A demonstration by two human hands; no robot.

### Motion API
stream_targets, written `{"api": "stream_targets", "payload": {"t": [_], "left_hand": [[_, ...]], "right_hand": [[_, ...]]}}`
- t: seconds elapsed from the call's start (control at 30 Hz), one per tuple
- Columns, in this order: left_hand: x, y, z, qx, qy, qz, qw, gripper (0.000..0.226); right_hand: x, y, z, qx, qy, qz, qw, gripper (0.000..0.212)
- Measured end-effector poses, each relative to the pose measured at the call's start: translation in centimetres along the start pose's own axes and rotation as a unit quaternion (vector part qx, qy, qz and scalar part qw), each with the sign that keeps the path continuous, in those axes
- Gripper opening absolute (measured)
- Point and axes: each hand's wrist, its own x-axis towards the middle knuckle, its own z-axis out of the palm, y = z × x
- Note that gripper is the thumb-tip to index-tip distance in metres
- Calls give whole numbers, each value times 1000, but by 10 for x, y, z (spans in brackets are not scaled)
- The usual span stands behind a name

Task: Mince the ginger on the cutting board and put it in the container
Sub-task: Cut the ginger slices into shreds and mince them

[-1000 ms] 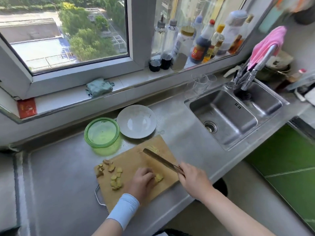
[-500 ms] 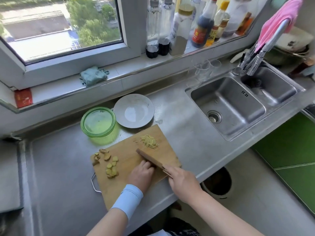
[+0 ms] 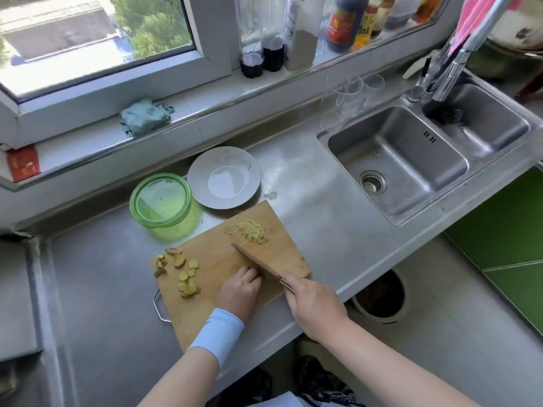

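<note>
A wooden cutting board (image 3: 211, 259) lies on the steel counter. Ginger slices (image 3: 188, 277) sit at its left end and a small heap of shredded ginger (image 3: 253, 232) at its far right corner. My right hand (image 3: 311, 304) grips the handle of a knife (image 3: 258, 261), whose blade stands on the board. My left hand (image 3: 241, 292) has its fingers curled down on the board right beside the blade; what lies under them is hidden. A green round container (image 3: 161, 201) stands just beyond the board's left end.
A grey plate (image 3: 224, 177) sits behind the board, next to the container. A double sink (image 3: 411, 163) with a tap (image 3: 452, 74) is at the right. Glasses (image 3: 349, 95), bottles and a teal cloth (image 3: 145, 116) line the sill. A bin (image 3: 379, 298) stands below the counter edge.
The knife blade came down from over the shredded heap to the board beside my left hand. A ginger piece seen by my left fingers is now hidden. The view shifted nearer.
</note>
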Motion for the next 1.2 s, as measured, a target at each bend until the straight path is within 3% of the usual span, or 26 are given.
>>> {"api": "stream_targets", "payload": {"t": [0.2, 0.47, 1.2], "left_hand": [[-2, 1, 0, -18, 21, 5, 1000, 29], [-2, -1, 4, -12, -18, 8, 1000, 28], [1, -3, 2, -33, -44, 17, 998, 32]], "right_hand": [[-18, 3, 12, -2, -12, 3, 1000, 42], [-6, 5, 6, 30, 16, 27, 999, 35], [-17, 7, 6, 17, -17, 4, 1000, 41]]}}
